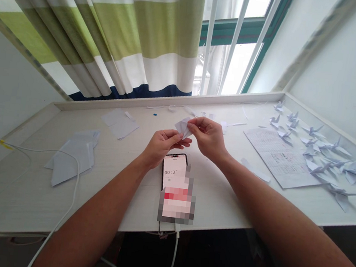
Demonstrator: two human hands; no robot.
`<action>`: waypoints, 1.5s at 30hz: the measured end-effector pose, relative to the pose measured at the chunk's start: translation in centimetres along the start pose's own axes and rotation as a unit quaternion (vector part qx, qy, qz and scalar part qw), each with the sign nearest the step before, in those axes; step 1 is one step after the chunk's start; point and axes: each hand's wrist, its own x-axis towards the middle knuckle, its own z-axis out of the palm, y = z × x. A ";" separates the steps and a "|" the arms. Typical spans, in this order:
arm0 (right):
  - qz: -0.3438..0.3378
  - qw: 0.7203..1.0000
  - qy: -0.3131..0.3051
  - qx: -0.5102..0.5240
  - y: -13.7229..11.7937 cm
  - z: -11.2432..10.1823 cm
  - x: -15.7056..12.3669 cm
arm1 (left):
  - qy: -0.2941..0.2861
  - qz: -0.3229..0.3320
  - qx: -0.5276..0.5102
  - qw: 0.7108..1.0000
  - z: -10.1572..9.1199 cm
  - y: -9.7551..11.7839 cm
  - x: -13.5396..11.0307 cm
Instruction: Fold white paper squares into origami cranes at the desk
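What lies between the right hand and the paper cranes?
In the head view, a marked sheet, with paper scraps nearer the right hand.

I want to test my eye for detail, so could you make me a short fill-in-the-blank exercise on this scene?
1. The left hand and right hand hold folded paper coloured ____.
2. Between two pale bands, the curtain has a band coloured ____.
3. The paper cranes lie toward the picture's ____ edge.

Missing words: white; green; right.

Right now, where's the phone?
In the head view, the phone lies at lower centre, close to the near edge of the desk, just below the left hand and folded paper.
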 end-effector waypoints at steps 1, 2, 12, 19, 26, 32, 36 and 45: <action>-0.001 1.000 0.001 -0.004 0.0 0.0 0.0 | -0.003 -0.001 0.000 1.000 0.0 0.0 0.0; -0.002 1.000 0.001 -0.010 0.0 0.0 0.0 | -0.007 -0.003 0.000 1.000 -0.1 0.0 0.0; -0.029 0.998 -0.001 -0.053 0.0 0.0 -0.2 | -0.014 -0.001 0.032 0.999 -0.1 0.2 -0.1; -0.026 0.998 0.003 -0.051 0.1 0.2 -0.2 | -0.013 0.002 0.038 0.999 -0.1 0.3 0.0; -0.021 0.999 0.000 -0.027 0.3 0.3 -0.2 | 0.017 -0.004 0.019 1.000 0.1 0.2 0.1; 0.006 1.000 -0.024 0.011 0.0 0.1 -0.1 | 0.013 -0.015 0.018 1.000 -0.1 0.1 0.2; 0.026 0.999 -0.026 0.032 0.0 -0.1 0.1 | 0.020 -0.025 0.016 0.999 -0.1 0.3 0.2; -0.068 0.990 -0.054 -0.109 -1.0 -0.2 -0.3 | -0.004 -0.035 0.019 0.999 -0.3 0.3 0.0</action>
